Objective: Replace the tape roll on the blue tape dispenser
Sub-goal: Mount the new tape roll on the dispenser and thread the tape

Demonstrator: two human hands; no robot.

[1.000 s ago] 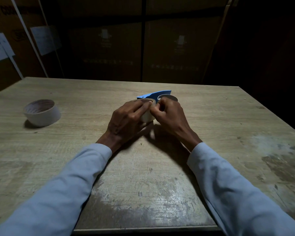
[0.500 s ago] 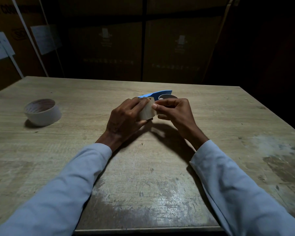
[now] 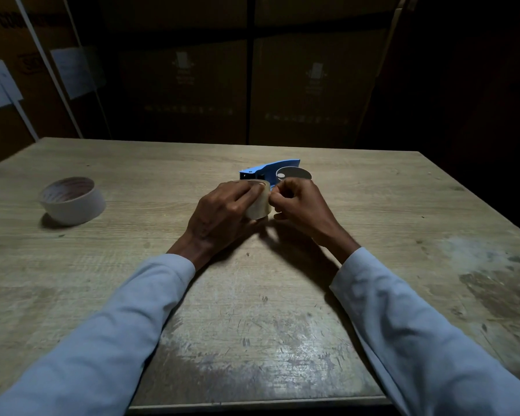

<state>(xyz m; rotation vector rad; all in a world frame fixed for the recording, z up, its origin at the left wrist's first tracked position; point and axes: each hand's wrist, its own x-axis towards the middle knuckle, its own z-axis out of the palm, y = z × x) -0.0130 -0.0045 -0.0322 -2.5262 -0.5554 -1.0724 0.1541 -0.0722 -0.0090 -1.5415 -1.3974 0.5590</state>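
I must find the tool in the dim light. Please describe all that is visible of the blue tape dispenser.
The blue tape dispenser lies on its side on the wooden table, just beyond both hands and touching neither, as far as can be seen. It looks like blue plastic, with a toothed cutting edge at its left end and a grey round hub at its right. The hub carries no roll. The hands hide its near edge.

Two tape rolls point(image 3: 258, 202) point(image 3: 72, 201), one dispenser point(image 3: 270, 171)
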